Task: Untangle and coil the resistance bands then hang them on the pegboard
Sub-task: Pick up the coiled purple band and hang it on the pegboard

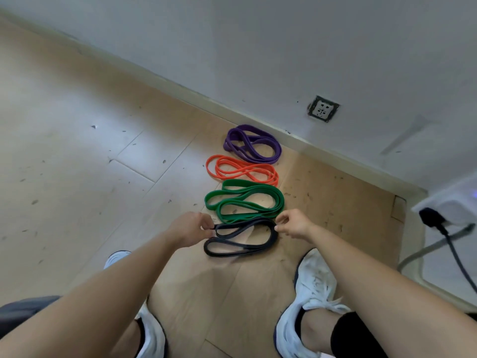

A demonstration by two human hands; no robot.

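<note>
Nearest the camera, two white shoes stood on the wooden floor [77, 151]: the left shoe [152, 329] and the right shoe [312, 288], one on either side of the black band and on its near side. A black sock [353, 337] showed at the right ankle.

Both bare forearms reached forward to the black band [258, 248], which lay flat on the floor in a loose double loop between the feet. The left hand [189, 228] had its fingers curled and pinched the band's left end. The right hand [291, 226] was likewise curled, its fingertips pinching the right end. Neither hand held anything else.

Just beyond the black band, and almost touching it, lay the green band [278, 202], coiled in a long flat loop. Farther from the black band came the orange band [242, 167], thinner and folded in several loops, and beyond that the purple band [245, 127], so that the four lay in one row leading away from the black band.

To the right of the black band, well apart, a black plug [433, 218] with its cable sat against a white object [454, 202].

Farthest from the black band, past the purple one, ran a pale baseboard [180, 86] under a grey wall [258, 47], with a wall socket [322, 109] set low in it.
</note>
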